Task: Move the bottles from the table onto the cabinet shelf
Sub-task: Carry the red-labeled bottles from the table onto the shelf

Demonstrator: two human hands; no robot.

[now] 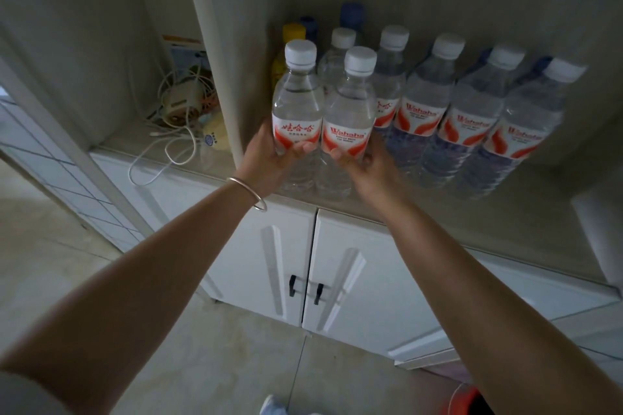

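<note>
Clear plastic, white caps and red-and-white labels mark two bottles held upright side by side at the front edge of the shelf (438,212), their bases on or just above it; which cannot be told. The left bottle (296,104) is gripped at its label by the left hand (269,162), thumb across the front and fingers curled behind. The right bottle (349,118) is gripped the same way by the right hand (367,165), thumb pressed on the label's lower edge, fingers wrapped round the far side. The two bottles touch or nearly touch. A silver bangle (251,194) is worn on the left wrist. Behind the held pair a further capped bottle (337,57) is seen, and to the right a row of four like bottles (472,114) stands on the shelf, close together. At the back left a yellow-capped bottle (290,44) and two blue-capped ones (350,15) are partly hidden. A white upright (215,54) divides this bay from the next, where tangled white cables (172,131) and a small device lie. Below the shelf two white doors (303,266) with black handles are shut. A grey floor (215,364) is seen beneath
</note>
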